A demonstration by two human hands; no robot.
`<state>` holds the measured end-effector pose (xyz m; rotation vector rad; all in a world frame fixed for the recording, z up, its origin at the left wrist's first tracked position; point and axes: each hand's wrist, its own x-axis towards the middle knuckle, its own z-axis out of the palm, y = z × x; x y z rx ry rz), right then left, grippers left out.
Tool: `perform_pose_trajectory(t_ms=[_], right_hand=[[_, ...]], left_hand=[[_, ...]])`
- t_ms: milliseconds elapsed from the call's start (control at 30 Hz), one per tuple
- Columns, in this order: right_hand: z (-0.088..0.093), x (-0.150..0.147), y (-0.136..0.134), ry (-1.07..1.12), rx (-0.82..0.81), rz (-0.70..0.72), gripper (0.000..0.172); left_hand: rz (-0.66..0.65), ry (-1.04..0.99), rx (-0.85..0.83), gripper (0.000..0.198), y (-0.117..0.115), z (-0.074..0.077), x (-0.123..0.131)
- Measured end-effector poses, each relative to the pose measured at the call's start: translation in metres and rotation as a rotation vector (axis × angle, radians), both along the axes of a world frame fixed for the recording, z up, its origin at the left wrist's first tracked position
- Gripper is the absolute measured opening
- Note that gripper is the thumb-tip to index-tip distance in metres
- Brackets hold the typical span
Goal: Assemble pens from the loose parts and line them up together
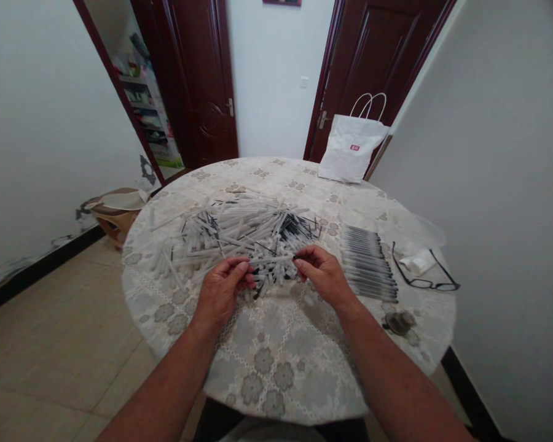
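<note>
Above the front of a heap, my left hand (225, 283) pinches the left end of a whitish, see-through pen barrel (273, 260). My right hand (321, 270) is closed at the barrel's other end, with a small black pen part (295, 258) between thumb and forefinger. Whether this part is inside the barrel or only against it, I cannot tell. Beneath and beyond both hands spreads the pile of loose white pen barrels (239, 218), with thin black refills (295, 227) mixed in. To the right of my right hand, several pens with dark ends (368, 261) lie in a neat row.
A patterned cloth covers the round table (267, 368). Eyeglasses (426, 283), a crumpled white tissue (417, 263) and a small brownish object (400, 321) lie at the right. A white paper bag (352, 150) stands at the back. Left of the table is a stool (117, 212).
</note>
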<state>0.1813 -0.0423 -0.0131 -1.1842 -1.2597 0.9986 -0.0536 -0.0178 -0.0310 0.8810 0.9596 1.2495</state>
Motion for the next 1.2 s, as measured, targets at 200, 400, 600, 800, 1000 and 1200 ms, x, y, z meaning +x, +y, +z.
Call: perform_pose_trajectory(t_ms=[200, 400, 600, 800, 1000, 1200], right_hand=[[-0.003, 0.000, 0.001, -0.008, 0.002, 0.012, 0.025], [-0.007, 0.003, -0.001, -0.112, 0.034, -0.003, 0.021], [-0.008, 0.008, -0.002, -0.256, 0.078, -0.011, 0.021], [-0.006, 0.015, -0.002, -0.349, 0.009, 0.072, 0.029], [-0.007, 0.007, -0.005, -0.433, 0.066, 0.051, 0.047], [-0.002, 0.006, -0.008, -0.391, 0.133, 0.019, 0.025]], left_hand=[[0.000, 0.089, 0.046, 0.040, -0.001, -0.002, 0.000], [0.029, 0.163, 0.096, 0.036, -0.005, 0.004, 0.001], [0.043, 0.187, 0.114, 0.035, -0.006, 0.004, 0.000], [0.010, 0.223, 0.139, 0.030, -0.006, 0.002, -0.002], [0.012, 0.195, 0.115, 0.032, -0.005, 0.002, -0.003], [0.033, 0.207, 0.113, 0.035, -0.003, 0.000, -0.004]])
